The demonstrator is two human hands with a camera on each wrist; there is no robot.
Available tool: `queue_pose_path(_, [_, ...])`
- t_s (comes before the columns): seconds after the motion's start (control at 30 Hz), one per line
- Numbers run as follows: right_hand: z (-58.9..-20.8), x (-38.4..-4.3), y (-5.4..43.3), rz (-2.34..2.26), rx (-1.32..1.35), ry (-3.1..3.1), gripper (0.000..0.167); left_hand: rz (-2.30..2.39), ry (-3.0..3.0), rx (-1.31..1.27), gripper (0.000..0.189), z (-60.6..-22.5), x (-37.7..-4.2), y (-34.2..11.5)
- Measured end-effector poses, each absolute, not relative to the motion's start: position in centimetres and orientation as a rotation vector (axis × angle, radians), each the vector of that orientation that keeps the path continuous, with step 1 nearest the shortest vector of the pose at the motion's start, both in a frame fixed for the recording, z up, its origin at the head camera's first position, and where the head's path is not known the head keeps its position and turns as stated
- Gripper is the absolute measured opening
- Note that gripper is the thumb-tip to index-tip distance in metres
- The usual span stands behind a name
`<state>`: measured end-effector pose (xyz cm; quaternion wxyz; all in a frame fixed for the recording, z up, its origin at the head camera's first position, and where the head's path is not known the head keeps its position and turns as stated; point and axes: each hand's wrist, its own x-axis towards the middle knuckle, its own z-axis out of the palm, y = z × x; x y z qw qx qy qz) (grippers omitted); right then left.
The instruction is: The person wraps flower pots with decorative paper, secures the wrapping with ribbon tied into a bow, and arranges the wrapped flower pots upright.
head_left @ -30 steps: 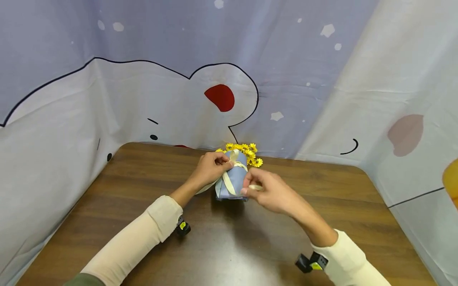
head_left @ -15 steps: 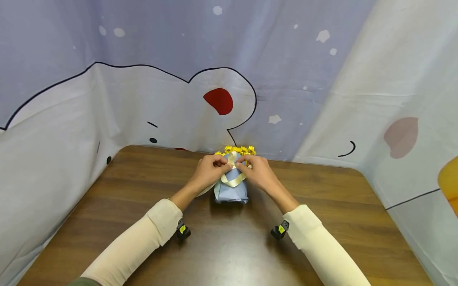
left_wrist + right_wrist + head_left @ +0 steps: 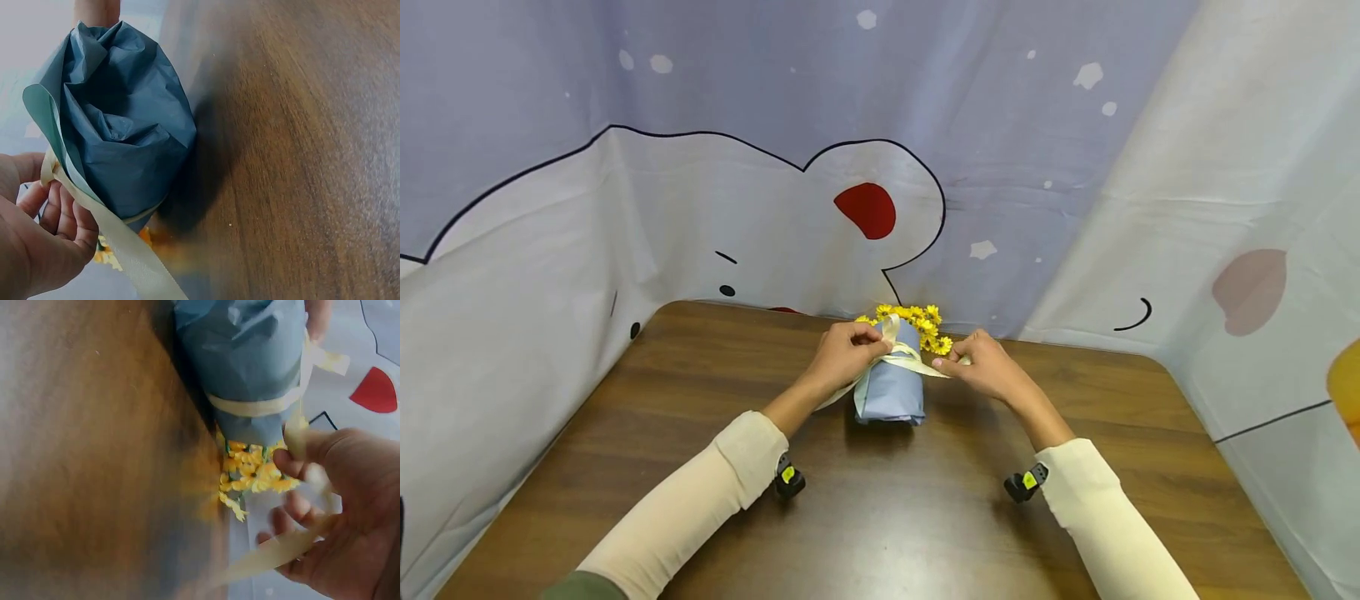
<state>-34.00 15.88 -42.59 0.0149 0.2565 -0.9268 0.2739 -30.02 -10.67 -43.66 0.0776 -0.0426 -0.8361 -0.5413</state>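
A bouquet wrapped in blue paper lies on the table, its yellow flowers toward the back edge. Cream ribbon circles the wrap, and a loop of it stands up at the top. On the left side, my left hand pinches the ribbon at the loop's base; the left wrist view shows a long tail hanging below that hand. My right hand, to the right of the bouquet, pinches another length of ribbon, drawn out from the wrap. In the left wrist view the crumpled paper end faces the camera.
The brown wooden table extends around the bouquet. Behind it hangs a printed cloth that meets the table's back edge, and more cloth covers both sides. Small cameras sit on both wrists.
My right hand went up to the ribbon loop beside the left hand, then drew away to the right, pulling a length of ribbon outward. My left hand kept its pinch nearly in place.
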Motion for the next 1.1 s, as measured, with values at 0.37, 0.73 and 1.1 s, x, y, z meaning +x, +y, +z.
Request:
queue_pose_path(0.37, [-41.9, -32.3, 11.7, 1.022, 0.994, -2.705, 0.016, -1.606, -2.511, -0.116, 0.015, -43.7, -30.1, -11.2])
queue_pose_path(0.73, [-41.3, -31.3, 14.8, 0.932, 1.275, -2.808, 0.015, -1.568, -2.512, -0.091, 0.016, -43.6, -30.1, -10.7])
queue_pose_path(1.1, [-41.0, -31.5, 13.4, 1.099, 1.041, -2.773, 0.005, -1.509, -2.516, -0.146, 0.019, -43.9, -29.9, -10.7])
